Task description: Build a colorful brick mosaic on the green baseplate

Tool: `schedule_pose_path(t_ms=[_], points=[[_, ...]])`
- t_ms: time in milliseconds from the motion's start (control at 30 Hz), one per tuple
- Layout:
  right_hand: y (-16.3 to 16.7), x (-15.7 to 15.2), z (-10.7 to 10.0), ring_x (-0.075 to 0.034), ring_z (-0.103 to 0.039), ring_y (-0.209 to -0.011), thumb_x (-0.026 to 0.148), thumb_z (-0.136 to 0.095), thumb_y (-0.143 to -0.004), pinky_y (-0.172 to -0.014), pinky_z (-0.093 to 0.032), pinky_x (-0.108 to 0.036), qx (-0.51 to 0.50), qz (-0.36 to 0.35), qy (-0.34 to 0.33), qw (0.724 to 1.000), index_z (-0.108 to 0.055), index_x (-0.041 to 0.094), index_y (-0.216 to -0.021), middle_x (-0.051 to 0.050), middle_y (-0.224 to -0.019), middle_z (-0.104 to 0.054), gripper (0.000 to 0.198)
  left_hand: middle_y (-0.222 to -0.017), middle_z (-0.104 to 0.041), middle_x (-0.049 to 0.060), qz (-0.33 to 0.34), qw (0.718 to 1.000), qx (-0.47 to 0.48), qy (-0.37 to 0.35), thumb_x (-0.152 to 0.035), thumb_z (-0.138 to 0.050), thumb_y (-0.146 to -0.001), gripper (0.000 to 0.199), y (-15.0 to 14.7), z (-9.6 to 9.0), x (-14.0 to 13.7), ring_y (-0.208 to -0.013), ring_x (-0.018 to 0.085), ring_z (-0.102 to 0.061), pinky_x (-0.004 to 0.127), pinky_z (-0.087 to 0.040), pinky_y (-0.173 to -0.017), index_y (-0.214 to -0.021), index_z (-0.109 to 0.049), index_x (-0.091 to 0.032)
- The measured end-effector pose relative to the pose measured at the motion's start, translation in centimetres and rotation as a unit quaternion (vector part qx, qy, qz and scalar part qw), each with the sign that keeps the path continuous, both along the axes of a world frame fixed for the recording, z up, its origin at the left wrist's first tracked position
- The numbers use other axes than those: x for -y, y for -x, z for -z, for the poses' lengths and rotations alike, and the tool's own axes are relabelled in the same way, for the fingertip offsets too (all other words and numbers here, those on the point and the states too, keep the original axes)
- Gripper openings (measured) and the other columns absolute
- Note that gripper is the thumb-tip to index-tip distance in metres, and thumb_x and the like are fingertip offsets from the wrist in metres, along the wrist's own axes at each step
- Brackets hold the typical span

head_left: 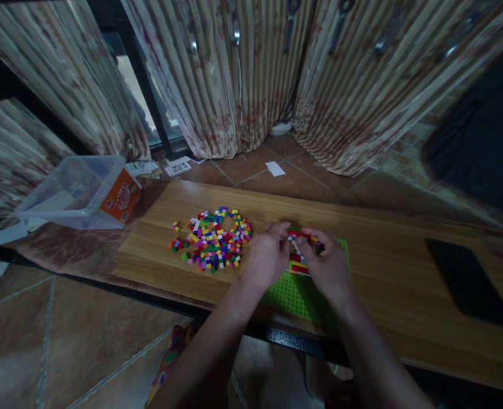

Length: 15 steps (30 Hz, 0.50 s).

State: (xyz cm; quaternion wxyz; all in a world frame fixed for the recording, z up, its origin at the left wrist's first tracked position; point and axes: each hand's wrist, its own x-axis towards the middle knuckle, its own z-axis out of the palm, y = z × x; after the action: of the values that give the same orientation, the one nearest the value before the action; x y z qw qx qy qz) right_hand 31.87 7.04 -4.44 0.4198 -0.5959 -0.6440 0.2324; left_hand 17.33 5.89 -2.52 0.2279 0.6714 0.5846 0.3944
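Observation:
A green studded baseplate (296, 298) lies near the front edge of the wooden table, with a low build of red, yellow, white and blue toy bricks (300, 267) on its far part. My left hand (266, 253) is at the left side of this build, its fingers curled together at the far end. From the right, my right hand (326, 264) reaches over the bricks, thumb and fingers drawn in around them. Whatever small piece either hand pinches is hidden by the fingers. Left of my hands spreads a loose pile of small multicoloured bricks (217, 241).
A clear plastic box (76, 196) with an orange label stands beyond the table's left end. On the right of the wooden table (383, 267) lies a dark flat slab (468, 284). Someone in dark clothing (481, 130) is at the right edge. Curtains (243, 85) hang behind.

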Motion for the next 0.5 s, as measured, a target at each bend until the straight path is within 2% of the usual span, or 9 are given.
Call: schedule_pose_path(t_ms=[100, 267, 500], points=[[-0.6, 0.2, -0.3, -0.027, -0.063, -0.099, 0.046, -0.059, -0.084, -0.09, -0.047, -0.045, -0.016, 0.028, -0.008, 0.999, -0.072, 0.02, -0.102, -0.011, -0.106, -0.07, 0.034, -0.098, -0.072, 0.005, -0.02, 0.999, -0.033, 0.021, -0.005, -0.054, -0.08, 0.033, 2.9, -0.3, -0.2, -0.086, 0.016, -0.068, 0.028, -0.055, -0.082, -0.107, -0.069, -0.017], [-1.8, 0.1, -0.3, -0.027, -0.065, -0.099, 0.044, -0.06, -0.083, -0.09, -0.048, -0.045, -0.048, 0.057, -0.022, 0.997, -0.074, 0.021, -0.097, -0.01, -0.104, -0.072, 0.03, -0.088, -0.072, 0.005, -0.038, 0.984, -0.165, 0.057, -0.006, -0.055, -0.079, 0.024, 7.2, -0.1, -0.1, -0.084, 0.019, -0.067, 0.031, -0.053, -0.079, -0.085, -0.074, -0.019], [-2.3, -0.1, 0.4, -0.025, -0.068, -0.089, 0.043, -0.062, -0.081, -0.083, -0.052, -0.043, -0.084, 0.063, 0.001, 0.994, -0.075, 0.022, -0.095, -0.008, -0.1, -0.073, 0.028, -0.095, -0.073, 0.006, 0.006, 0.96, -0.273, 0.061, -0.004, -0.055, -0.077, 0.028, 6.5, 0.1, 0.1, -0.096, 0.022, -0.065, 0.033, -0.05, -0.09, -0.088, -0.075, -0.021]])
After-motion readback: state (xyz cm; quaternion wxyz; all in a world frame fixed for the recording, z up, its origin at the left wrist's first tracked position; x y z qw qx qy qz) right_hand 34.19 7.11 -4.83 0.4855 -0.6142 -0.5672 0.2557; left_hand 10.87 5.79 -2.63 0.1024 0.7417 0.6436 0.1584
